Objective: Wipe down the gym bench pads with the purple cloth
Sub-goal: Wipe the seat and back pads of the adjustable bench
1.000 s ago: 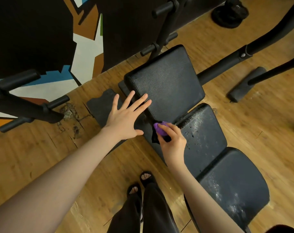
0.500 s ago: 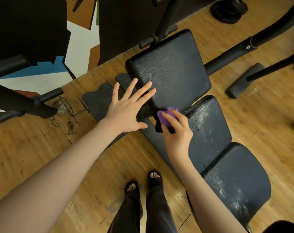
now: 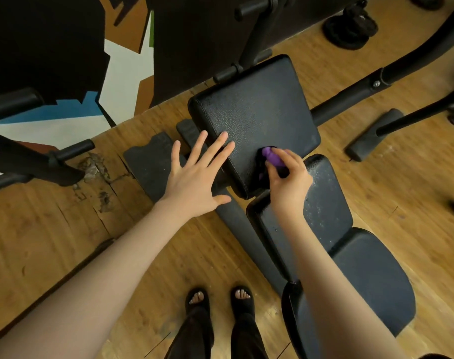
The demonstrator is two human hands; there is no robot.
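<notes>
You are rubbing the purple cloth (image 3: 274, 158), pinched in your right hand (image 3: 288, 181), along the top pad (image 3: 254, 117); left hand (image 3: 194, 177) is bracing flat, fingers spread. Next, be sweeping upward, then the dusty middle pad (image 3: 327, 203).

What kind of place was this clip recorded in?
Most likely a gym: a padded black bench in sections, weight plates on the wooden floor, and black equipment frames around it.

Both arms are bare from wrist to past the elbow — no sleeves, watch, rings or bands show on the left hand (image 3: 192, 182) or the right hand (image 3: 289, 181). The legs wear loose black trousers (image 3: 220, 332). The feet sit in black open-toe sandals (image 3: 197, 299) — toes exposed.
</notes>
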